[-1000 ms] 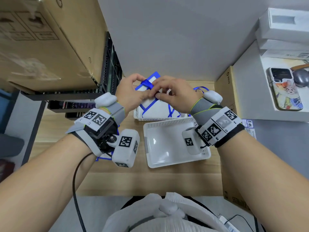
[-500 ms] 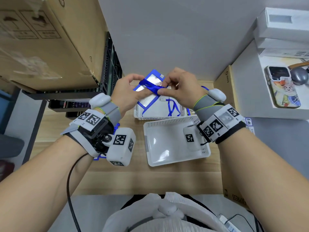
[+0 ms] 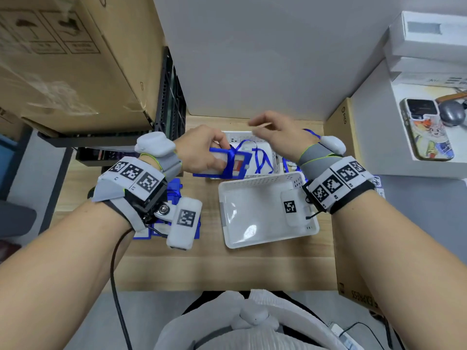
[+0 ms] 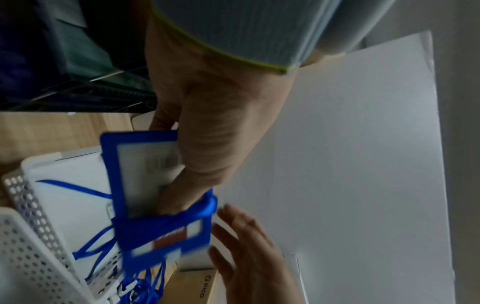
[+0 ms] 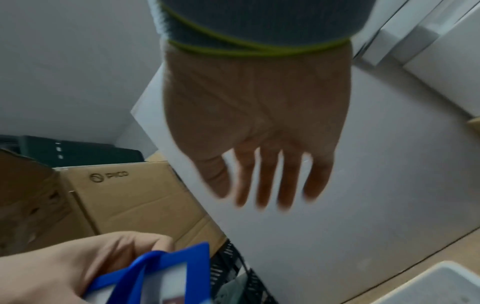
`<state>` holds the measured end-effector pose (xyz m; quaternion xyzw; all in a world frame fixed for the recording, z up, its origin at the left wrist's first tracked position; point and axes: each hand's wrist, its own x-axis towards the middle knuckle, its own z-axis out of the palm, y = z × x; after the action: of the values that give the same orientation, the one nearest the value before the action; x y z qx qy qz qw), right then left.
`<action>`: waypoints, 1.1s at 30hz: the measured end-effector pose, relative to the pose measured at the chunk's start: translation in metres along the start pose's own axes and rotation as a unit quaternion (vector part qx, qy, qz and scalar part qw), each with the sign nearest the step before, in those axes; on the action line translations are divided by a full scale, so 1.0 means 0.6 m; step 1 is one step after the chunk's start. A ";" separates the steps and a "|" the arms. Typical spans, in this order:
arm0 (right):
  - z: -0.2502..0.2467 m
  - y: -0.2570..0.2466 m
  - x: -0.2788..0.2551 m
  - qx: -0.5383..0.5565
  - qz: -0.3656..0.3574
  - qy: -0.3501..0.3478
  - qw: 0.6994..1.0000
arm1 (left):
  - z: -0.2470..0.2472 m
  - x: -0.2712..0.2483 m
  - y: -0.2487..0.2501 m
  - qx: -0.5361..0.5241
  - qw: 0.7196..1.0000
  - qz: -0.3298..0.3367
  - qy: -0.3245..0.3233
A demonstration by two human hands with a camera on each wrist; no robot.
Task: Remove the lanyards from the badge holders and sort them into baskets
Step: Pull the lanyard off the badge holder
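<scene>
My left hand (image 3: 220, 157) grips a blue-framed badge holder (image 3: 236, 164) by one end, thumb on its clear window, just above the far white basket (image 3: 236, 136). A blue lanyard (image 3: 261, 157) crosses the holder and trails down into that basket. In the left wrist view the strap (image 4: 206, 205) wraps over the holder (image 4: 145, 176) beside my thumb. My right hand (image 3: 260, 125) hovers open over the far basket, fingers spread, holding nothing; the right wrist view shows its straight fingers (image 5: 262, 185) apart from the holder (image 5: 166, 271). The near white basket (image 3: 252, 188) looks empty.
A pile of blue badge holders (image 3: 177, 189) lies on the wooden table (image 3: 227, 269) under my left wrist. Cardboard boxes (image 3: 75, 66) and a black rack (image 3: 171, 102) stand on the left. A PICO box (image 3: 340, 122) and a white shelf with a phone (image 3: 427, 127) are on the right.
My right hand has let go of the lanyard and lifted away with its fingers spread. My left hand has turned the holder and brought it lower, toward the baskets.
</scene>
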<state>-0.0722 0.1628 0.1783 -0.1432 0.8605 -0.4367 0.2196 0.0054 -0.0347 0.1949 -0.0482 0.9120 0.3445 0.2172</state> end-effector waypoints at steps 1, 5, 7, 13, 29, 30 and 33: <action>0.008 -0.011 -0.009 0.014 -0.013 -0.064 0.998 | 0.001 0.000 0.001 0.014 1.000 0.009 -0.013; 0.036 -0.020 -0.023 -0.059 -0.010 -0.242 0.968 | -0.001 -0.003 0.007 0.068 0.997 0.015 -0.037; 0.043 -0.013 -0.021 -0.106 -0.018 -0.241 0.965 | -0.001 -0.003 0.007 0.104 0.994 0.005 -0.043; 0.018 0.015 -0.008 -0.232 0.022 -0.075 0.970 | -0.013 0.002 -0.024 0.080 0.993 -0.052 0.066; 0.021 0.004 0.007 -0.152 -0.026 -0.116 0.981 | -0.029 0.007 -0.018 -0.002 0.999 0.038 -0.008; 0.016 0.006 0.007 -0.164 -0.005 -0.103 0.981 | -0.031 0.009 -0.022 -0.005 1.000 0.025 0.012; 0.003 0.014 0.005 -0.292 0.043 -0.081 0.952 | -0.038 0.015 -0.034 -0.039 0.997 -0.016 0.072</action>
<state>-0.0743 0.1652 0.1699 -0.1989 0.9351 -0.1437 0.2558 -0.0063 -0.0644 0.1942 -0.0959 0.9101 0.3723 0.1547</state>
